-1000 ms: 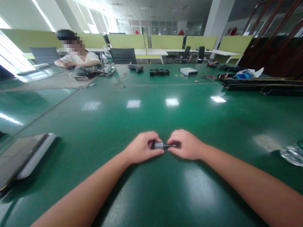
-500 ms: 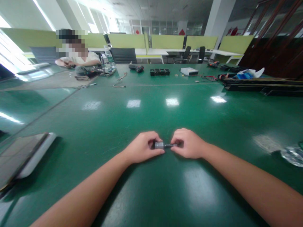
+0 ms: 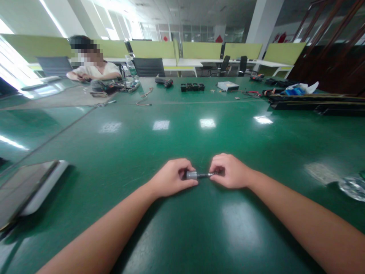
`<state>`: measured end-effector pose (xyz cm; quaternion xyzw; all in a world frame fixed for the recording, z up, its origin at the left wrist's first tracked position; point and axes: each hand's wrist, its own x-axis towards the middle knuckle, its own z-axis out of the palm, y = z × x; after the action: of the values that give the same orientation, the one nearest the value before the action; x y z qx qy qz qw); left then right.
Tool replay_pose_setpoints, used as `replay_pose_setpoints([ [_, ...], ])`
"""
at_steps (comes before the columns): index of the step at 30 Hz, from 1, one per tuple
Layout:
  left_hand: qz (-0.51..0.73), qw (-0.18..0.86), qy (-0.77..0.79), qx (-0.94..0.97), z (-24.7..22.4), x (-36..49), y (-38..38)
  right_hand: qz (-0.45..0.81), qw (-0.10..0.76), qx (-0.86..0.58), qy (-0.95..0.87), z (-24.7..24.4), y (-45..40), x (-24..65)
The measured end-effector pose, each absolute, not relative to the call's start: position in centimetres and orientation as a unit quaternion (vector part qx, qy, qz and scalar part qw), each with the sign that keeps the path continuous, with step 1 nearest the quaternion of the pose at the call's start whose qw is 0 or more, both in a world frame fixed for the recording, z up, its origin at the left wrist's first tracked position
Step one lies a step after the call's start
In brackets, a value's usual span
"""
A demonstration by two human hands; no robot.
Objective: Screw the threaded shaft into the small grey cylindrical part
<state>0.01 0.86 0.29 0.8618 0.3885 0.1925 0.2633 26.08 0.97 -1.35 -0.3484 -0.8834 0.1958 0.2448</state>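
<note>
A small grey metal cylinder (image 3: 192, 175) lies sideways just over or on the green table, which of the two I cannot tell. From its right end runs a thin dark rod (image 3: 203, 175). My left hand (image 3: 174, 177) is closed round the cylinder, thumb on the near side and fingers on the far side. The rod's far end is pinched by my right hand (image 3: 228, 173), between thumb and curled forefinger. Part of the cylinder's left end is hidden by my left hand, and the rod's tip is partly covered by my right fingers.
The green table (image 3: 171, 144) spreads all round. A flat panel-like stack (image 3: 31, 186) lies at left, a shiny clear object (image 3: 353, 188) at right. Farther back are a black block (image 3: 192, 87), a white box (image 3: 227, 86), a bottle (image 3: 131, 68), dark strips (image 3: 313, 102) and a seated person (image 3: 99, 70).
My right hand has shifted slightly to the right along the rod, so a little more of it shows between the hands. My left hand and the cylinder stay in place.
</note>
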Motion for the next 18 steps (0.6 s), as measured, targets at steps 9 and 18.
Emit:
replay_pose_setpoints([
  [9,0.193,0.265,0.391,0.860,0.40,-0.03,0.85,0.213,0.251,-0.353,-0.876,-0.77,1.53,27.08],
  [18,0.191,0.254,0.394,0.862,0.41,-0.01,0.90,0.223,0.249,-0.342,-0.878,-0.80,1.31,26.80],
])
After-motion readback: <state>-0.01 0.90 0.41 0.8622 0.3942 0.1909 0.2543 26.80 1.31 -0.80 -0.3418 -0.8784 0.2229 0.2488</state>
